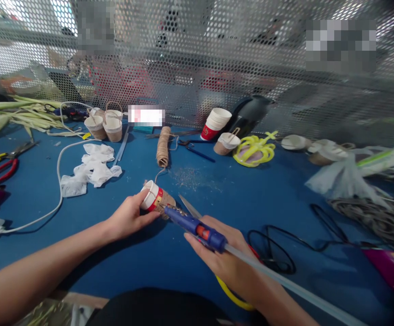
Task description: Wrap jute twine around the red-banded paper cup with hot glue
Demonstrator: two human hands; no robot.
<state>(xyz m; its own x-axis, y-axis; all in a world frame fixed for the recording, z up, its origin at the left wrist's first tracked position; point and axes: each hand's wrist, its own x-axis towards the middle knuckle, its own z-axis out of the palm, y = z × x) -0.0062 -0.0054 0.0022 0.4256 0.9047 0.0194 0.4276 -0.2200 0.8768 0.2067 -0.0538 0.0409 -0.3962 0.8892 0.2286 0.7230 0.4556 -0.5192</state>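
Observation:
My left hand (pixel 131 216) is closed around a red and white paper cup (pixel 152 199), tilted on its side. Brown twine is wound around the cup's lower part, and a strand runs from it to the twine spool (pixel 163 147). In my right hand (pixel 222 253) is a blue hot glue gun (pixel 197 228), its nozzle close to the twine wrapping. A long clear glue stick (pixel 285 280) sticks out of the gun's back. Below the same hand show a scissors blade (pixel 189 207) and a yellow handle loop (pixel 233 294); whether the fingers grip them is hidden.
Behind stand twine-wrapped cups (pixel 113 129), stacked paper cups (pixel 216 122), pliers (pixel 197 150) and a yellow woven piece (pixel 254 151). White cloth pieces (pixel 91 167) and a white cable (pixel 59 181) lie left. A black cord (pixel 285 235) loops at right. Perforated metal panel (pixel 183 59) closes the back.

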